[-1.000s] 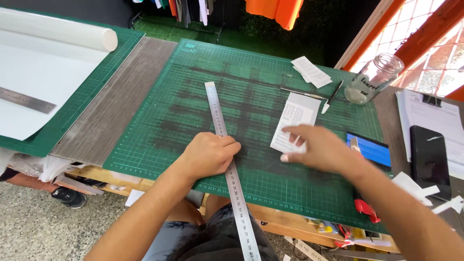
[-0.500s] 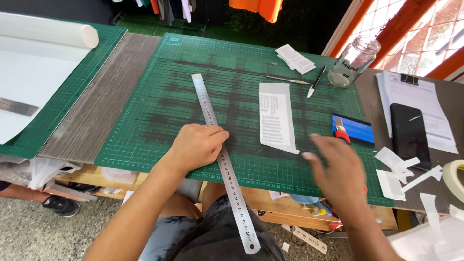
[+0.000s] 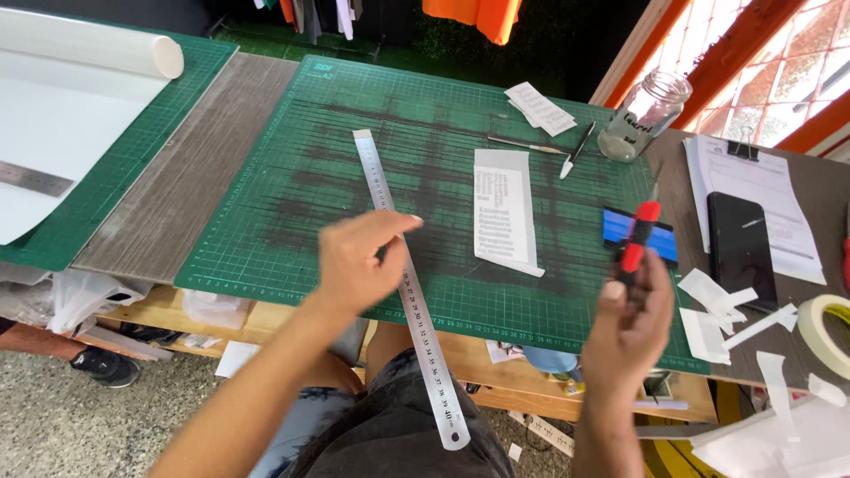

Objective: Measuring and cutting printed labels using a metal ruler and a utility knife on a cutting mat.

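A large green cutting mat (image 3: 372,133) covers the middle of the tabletop (image 3: 190,177), with a strip of bare grey wood to its left. Farther left, a second green mat (image 3: 106,186) carries a big white sheet (image 3: 62,133) rolled at its far edge and a short metal rule (image 3: 31,179).

A long steel ruler (image 3: 403,274) lies slantwise across the main mat, its near end overhanging the tabletop edge above the person's lap. The left hand (image 3: 359,261) is raised just over the ruler's middle, fingers loosely curled and thumb out, holding nothing; whether it touches the ruler cannot be told.

Right of the ruler a white printed paper strip (image 3: 505,208) lies flat on the mat, well apart from both hands. The right hand (image 3: 629,323), at the mat's near right edge, is closed around a red-and-black cutter knife (image 3: 636,239) with its tip pointing away; the knife partly covers a blue squeegee (image 3: 660,237) lying on the mat.

At the far side sit a glass jar (image 3: 645,115), a folded paper slip (image 3: 540,108), a thin pen (image 3: 525,144) and a small craft knife (image 3: 575,149). To the right lie clipped papers (image 3: 779,199), a black phone (image 3: 740,243), white paper offcuts (image 3: 717,314) and a roll of masking tape (image 3: 828,332).
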